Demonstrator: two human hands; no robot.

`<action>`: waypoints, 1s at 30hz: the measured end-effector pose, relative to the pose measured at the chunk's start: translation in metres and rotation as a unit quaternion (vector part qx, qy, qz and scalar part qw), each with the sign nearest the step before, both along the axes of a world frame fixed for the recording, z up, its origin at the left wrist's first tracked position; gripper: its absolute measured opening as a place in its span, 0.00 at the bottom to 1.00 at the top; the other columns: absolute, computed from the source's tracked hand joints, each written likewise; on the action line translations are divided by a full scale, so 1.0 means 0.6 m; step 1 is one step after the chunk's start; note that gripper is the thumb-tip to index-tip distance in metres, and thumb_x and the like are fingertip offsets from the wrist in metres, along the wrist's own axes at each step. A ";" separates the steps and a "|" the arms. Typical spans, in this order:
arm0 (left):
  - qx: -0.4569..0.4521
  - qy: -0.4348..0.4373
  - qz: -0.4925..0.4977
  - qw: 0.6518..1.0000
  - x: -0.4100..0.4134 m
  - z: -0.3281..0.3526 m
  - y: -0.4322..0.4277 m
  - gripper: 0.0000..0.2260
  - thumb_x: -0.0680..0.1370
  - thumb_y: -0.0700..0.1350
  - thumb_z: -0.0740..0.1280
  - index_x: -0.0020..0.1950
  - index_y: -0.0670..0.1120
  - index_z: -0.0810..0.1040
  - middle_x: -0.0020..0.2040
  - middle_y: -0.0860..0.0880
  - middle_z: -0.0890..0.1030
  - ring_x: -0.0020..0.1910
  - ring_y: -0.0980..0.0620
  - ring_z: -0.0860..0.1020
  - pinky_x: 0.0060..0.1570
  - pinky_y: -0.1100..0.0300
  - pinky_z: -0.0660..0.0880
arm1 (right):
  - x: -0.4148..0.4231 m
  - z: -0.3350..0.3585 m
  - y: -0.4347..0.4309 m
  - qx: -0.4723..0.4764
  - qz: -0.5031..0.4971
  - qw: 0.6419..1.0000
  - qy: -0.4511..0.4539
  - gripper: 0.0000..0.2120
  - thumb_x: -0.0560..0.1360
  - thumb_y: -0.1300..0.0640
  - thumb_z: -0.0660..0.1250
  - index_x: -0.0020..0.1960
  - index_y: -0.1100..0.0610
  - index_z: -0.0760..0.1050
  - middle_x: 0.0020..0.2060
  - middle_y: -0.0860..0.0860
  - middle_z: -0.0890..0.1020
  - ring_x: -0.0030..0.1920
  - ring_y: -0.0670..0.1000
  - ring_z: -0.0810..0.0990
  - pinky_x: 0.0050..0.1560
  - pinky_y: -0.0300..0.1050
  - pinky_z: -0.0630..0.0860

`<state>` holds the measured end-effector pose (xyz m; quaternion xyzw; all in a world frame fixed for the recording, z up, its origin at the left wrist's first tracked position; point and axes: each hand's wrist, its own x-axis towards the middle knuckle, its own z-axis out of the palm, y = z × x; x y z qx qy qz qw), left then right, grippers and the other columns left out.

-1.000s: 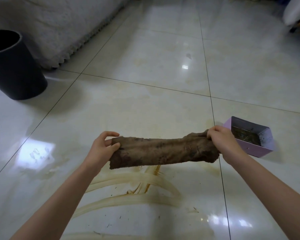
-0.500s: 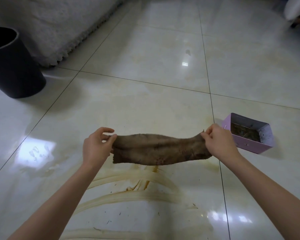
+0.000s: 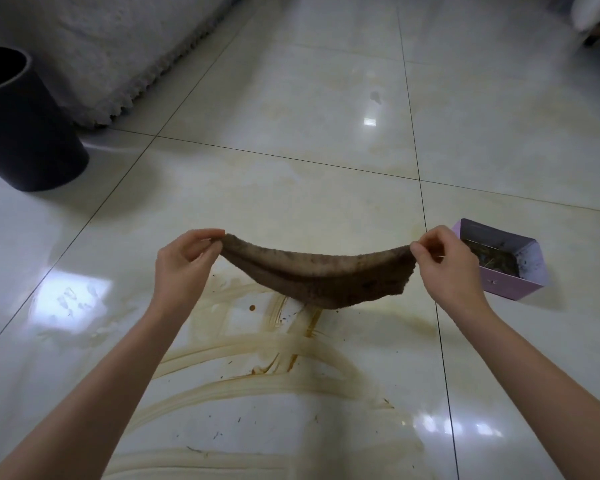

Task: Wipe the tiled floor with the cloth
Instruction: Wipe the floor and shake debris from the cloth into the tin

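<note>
The cloth [image 3: 319, 277] hung in the air above the tiled floor [image 3: 291, 188]. It was a brown, soiled rag stretched sideways between both hands and sagging in the middle. Its lowest edge was near the tile, though whether it touched could not be told. The left hand [image 3: 181, 266] held the upper left corner, its fingers [image 3: 212, 234] pinching the fabric against the thumb. The right hand [image 3: 447, 271] pinched the upper right corner the same way, with the rest of its fingers curled. Holding it by the corners looked like a way to open the cloth out, probably to find a cleaner face or refold it before laying it flat for a stroke.

Beneath it and nearer the person, brown smears [image 3: 257, 344] arced across the glossy tile with dark specks among them. The wiping seemed only partly done, with the dirty liquid spread rather than lifted. A small purple box [image 3: 506, 287] holding dark debris sat on the floor just beside the right hand, likely kept close for collected dirt. Well apart to the left stood a black bin [image 3: 25, 140], and behind it a white fringed cover [image 3: 118, 57] reached down to the floor.
</note>
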<state>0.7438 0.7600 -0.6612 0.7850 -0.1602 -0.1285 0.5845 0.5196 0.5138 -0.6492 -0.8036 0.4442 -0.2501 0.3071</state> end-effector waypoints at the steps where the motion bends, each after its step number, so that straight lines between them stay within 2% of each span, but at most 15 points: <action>1: -0.049 0.051 -0.008 0.997 0.001 0.007 0.000 0.10 0.78 0.37 0.68 0.50 0.53 0.81 0.42 0.55 0.84 0.45 0.62 0.81 0.48 0.69 0.76 | -0.001 0.001 -0.001 0.025 -0.010 0.999 -0.023 0.05 0.78 0.59 0.66 0.43 0.56 0.73 0.40 0.47 0.78 0.43 0.48 0.76 0.43 0.39 0.70; 3: -0.125 0.140 -0.034 0.982 0.003 0.019 -0.002 0.11 0.79 0.35 0.64 0.56 0.49 0.79 0.43 0.51 0.85 0.47 0.55 0.82 0.50 0.64 0.77 | -0.006 0.004 -0.003 0.051 -0.026 0.997 -0.056 0.06 0.78 0.58 0.66 0.43 0.54 0.73 0.39 0.46 0.78 0.43 0.46 0.76 0.42 0.37 0.69; 5: -0.161 0.183 -0.062 0.968 0.003 0.033 -0.002 0.12 0.80 0.34 0.62 0.58 0.48 0.77 0.42 0.50 0.84 0.47 0.53 0.82 0.49 0.61 0.79 | -0.012 0.006 -0.005 0.036 -0.027 0.999 -0.022 0.05 0.77 0.58 0.66 0.43 0.56 0.74 0.39 0.45 0.78 0.43 0.46 0.76 0.41 0.38 0.69; 7: -0.158 0.182 -0.105 0.965 -0.004 0.048 -0.008 0.12 0.79 0.34 0.63 0.58 0.48 0.78 0.43 0.49 0.83 0.48 0.52 0.82 0.49 0.60 0.78 | -0.014 0.012 -0.004 0.011 -0.008 0.995 0.100 0.05 0.77 0.58 0.65 0.43 0.57 0.74 0.37 0.47 0.78 0.40 0.49 0.76 0.37 0.42 0.67; 10: -0.119 0.152 -0.220 0.956 -0.030 0.075 -0.032 0.11 0.78 0.33 0.63 0.57 0.45 0.77 0.46 0.45 0.85 0.50 0.49 0.83 0.47 0.63 0.78 | 0.003 0.023 0.015 -0.004 0.067 0.948 0.311 0.04 0.77 0.57 0.62 0.43 0.55 0.72 0.42 0.52 0.80 0.44 0.55 0.76 0.38 0.45 0.68; 12: -0.108 0.129 -0.277 0.946 -0.052 0.091 -0.055 0.10 0.78 0.33 0.63 0.56 0.44 0.77 0.45 0.45 0.86 0.49 0.49 0.84 0.47 0.66 0.77 | 0.024 0.031 0.034 -0.018 0.126 0.901 0.415 0.05 0.77 0.55 0.61 0.51 0.54 0.71 0.51 0.54 0.80 0.49 0.56 0.76 0.43 0.46 0.71; 13: -0.109 0.121 -0.294 0.942 -0.061 0.098 -0.066 0.10 0.79 0.32 0.63 0.57 0.44 0.77 0.43 0.45 0.86 0.49 0.50 0.84 0.47 0.66 0.77 | 0.035 0.035 0.041 -0.024 0.166 0.887 0.431 0.11 0.76 0.54 0.63 0.58 0.53 0.69 0.57 0.54 0.78 0.53 0.56 0.76 0.48 0.47 0.71; 14: -0.110 0.114 -0.308 0.938 -0.068 0.106 -0.076 0.11 0.79 0.32 0.63 0.57 0.44 0.77 0.43 0.45 0.85 0.48 0.50 0.84 0.48 0.66 0.76 | 0.046 0.040 0.049 -0.018 0.217 0.887 0.406 0.20 0.76 0.53 0.65 0.66 0.52 0.66 0.64 0.52 0.75 0.59 0.55 0.74 0.55 0.48 0.71; 16: -0.104 0.097 -0.324 0.935 -0.075 0.119 -0.091 0.11 0.79 0.33 0.63 0.57 0.45 0.77 0.43 0.44 0.85 0.47 0.51 0.84 0.49 0.65 0.76 | 0.069 0.060 0.065 0.063 0.324 0.907 0.260 0.30 0.75 0.54 0.69 0.73 0.46 0.62 0.70 0.42 0.69 0.69 0.47 0.68 0.65 0.43 0.66; 17: -0.100 0.086 -0.326 0.936 -0.076 0.125 -0.095 0.11 0.79 0.33 0.63 0.57 0.45 0.77 0.43 0.45 0.85 0.47 0.51 0.83 0.49 0.65 0.76 | 0.080 0.070 0.073 0.128 0.360 0.906 0.184 0.28 0.74 0.55 0.70 0.71 0.44 0.66 0.67 0.38 0.71 0.69 0.42 0.68 0.65 0.39 0.65; 19: -0.102 0.070 -0.320 0.939 -0.072 0.134 -0.095 0.10 0.79 0.33 0.63 0.56 0.45 0.77 0.44 0.46 0.86 0.47 0.52 0.84 0.48 0.66 0.76 | 0.094 0.078 0.077 0.223 0.395 0.884 0.117 0.15 0.74 0.58 0.71 0.59 0.46 0.77 0.57 0.39 0.80 0.60 0.39 0.76 0.60 0.35 0.69; 21: -0.105 0.058 -0.302 0.946 -0.062 0.141 -0.087 0.10 0.79 0.33 0.64 0.56 0.44 0.77 0.45 0.47 0.86 0.49 0.52 0.83 0.48 0.65 0.77 | 0.098 0.082 0.073 0.224 0.410 0.875 0.127 0.07 0.73 0.58 0.72 0.48 0.47 0.79 0.46 0.43 0.83 0.52 0.42 0.80 0.57 0.38 0.73; 22: -0.101 0.050 -0.289 0.951 -0.056 0.143 -0.081 0.09 0.79 0.33 0.64 0.55 0.45 0.78 0.44 0.47 0.86 0.49 0.52 0.83 0.48 0.65 0.78 | 0.097 0.083 0.068 0.209 0.419 0.871 0.148 0.06 0.73 0.57 0.72 0.47 0.47 0.79 0.44 0.43 0.83 0.51 0.43 0.80 0.57 0.41 0.74; 26: -0.096 0.033 -0.212 0.972 -0.038 0.140 -0.056 0.10 0.78 0.35 0.66 0.52 0.48 0.80 0.44 0.48 0.86 0.46 0.57 0.83 0.39 0.71 0.74 | 0.078 0.072 0.042 0.140 0.434 0.848 0.270 0.07 0.72 0.51 0.72 0.49 0.48 0.79 0.48 0.41 0.79 0.53 0.40 0.75 0.59 0.45 0.73; 30: -0.090 0.047 -0.145 0.984 -0.027 0.125 -0.042 0.10 0.78 0.35 0.66 0.51 0.50 0.80 0.43 0.52 0.86 0.45 0.57 0.81 0.41 0.65 0.73 | 0.061 0.057 0.029 0.122 0.409 0.864 0.266 0.04 0.72 0.60 0.68 0.44 0.52 0.74 0.45 0.46 0.78 0.53 0.49 0.77 0.57 0.50 0.74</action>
